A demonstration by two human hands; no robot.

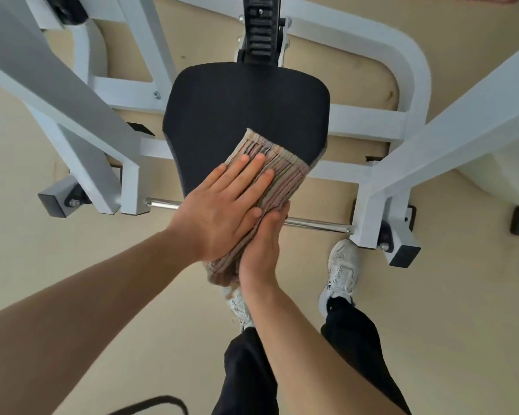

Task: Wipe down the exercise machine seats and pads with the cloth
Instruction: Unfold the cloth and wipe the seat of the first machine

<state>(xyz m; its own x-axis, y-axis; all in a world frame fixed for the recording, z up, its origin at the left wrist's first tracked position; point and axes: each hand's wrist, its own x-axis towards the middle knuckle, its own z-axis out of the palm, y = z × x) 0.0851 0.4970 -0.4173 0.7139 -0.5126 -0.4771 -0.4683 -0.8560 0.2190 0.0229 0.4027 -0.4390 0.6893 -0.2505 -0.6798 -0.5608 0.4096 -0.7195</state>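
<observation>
Pressing down from above, seen from the head camera, the left grip lies flat on the striped cloth, its fingers straight and spread a little, palm over the near edge of the black seat. The right grip stands edge-on along the cloth's right side, where the cloth's tail hangs off the near edge. Its fingers look mostly straight against the fabric, but I cannot tell whether the thumb hooks underneath.

The cloth sits on the near right part of the seat. Its long axis runs from the hanging tail up and away towards the right edge, and its hemmed end stops about halfway up the seat. The bare black surface lies beyond the fingertips, towards the far edge and the far left corner, so the coming stroke likely has to push away from the body and sweep left. The left grip is the nearer one to that bare surface and already bears on the cloth. The right seems only to steady the tail.

A white frame boxes the seat on both sides, and a steel bar crosses just below the near edge.
</observation>
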